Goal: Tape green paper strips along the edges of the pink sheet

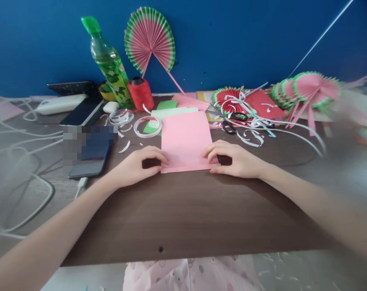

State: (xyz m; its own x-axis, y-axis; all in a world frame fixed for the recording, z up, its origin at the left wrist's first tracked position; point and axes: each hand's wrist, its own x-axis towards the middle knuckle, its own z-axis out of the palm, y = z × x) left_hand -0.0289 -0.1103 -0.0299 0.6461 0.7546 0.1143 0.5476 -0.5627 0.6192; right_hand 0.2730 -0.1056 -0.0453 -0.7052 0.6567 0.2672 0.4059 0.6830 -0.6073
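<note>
A pink sheet of paper (186, 139) lies on the brown table, with a narrow folded strip along its near edge. Small green bits show at both ends of that strip. My left hand (141, 163) pinches the near left corner between thumb and fingers. At the near right corner, my right hand (236, 159) grips the strip the same way, its fingertips on top of the paper. The far end of the sheet overlaps a pale green sheet (159, 113). A roll of white tape (147, 127) is just left of the paper.
Black-handled scissors (229, 127) lie among white paper strips at the right. Folded fans (310, 91) rest behind them; another pleated fan (149, 40) leans on the blue wall. A green bottle (110, 64), red thread spool (141, 95), phone (94, 155) and white cables (46, 194) occupy the left.
</note>
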